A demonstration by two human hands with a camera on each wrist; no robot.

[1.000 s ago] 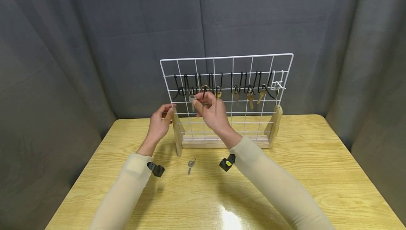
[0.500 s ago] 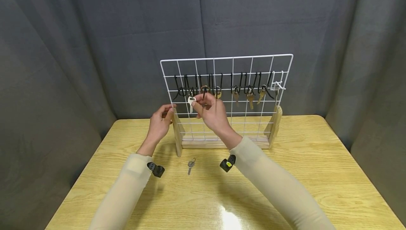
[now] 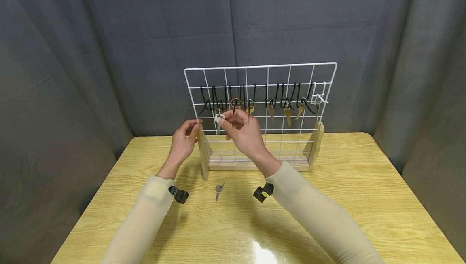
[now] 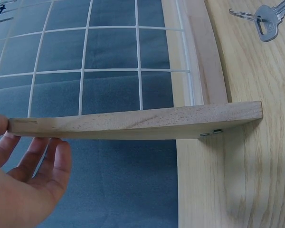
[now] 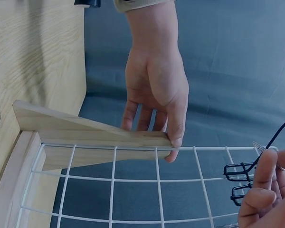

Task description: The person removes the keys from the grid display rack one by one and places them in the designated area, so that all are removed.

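Note:
My right hand (image 3: 245, 132) pinches a silver key (image 3: 219, 119) by its head, between thumb and fingers. The key hangs upright in front of the left part of a white wire grid rack (image 3: 284, 66), its ring just below a black hook (image 3: 220, 104). In the right wrist view the ring (image 5: 259, 147) shows right beside the black hook wire, and the key is mostly hidden by the fingers. My left hand (image 3: 183, 142) grips the top end of the rack's left wooden upright (image 4: 133, 121), thumb on one side, fingers on the other.
Several keys, including a gold key (image 3: 300, 109) and a brown key (image 3: 288, 114), hang from black hooks along the rack. A white hook (image 3: 318, 99) is at the right end. Another silver key (image 3: 219, 190) with a ring lies on the wooden table (image 3: 327, 215) in front.
My right hand has come down slightly with the key, which has shifted a little down and left and turned its face. The left hand has stayed on the upright.

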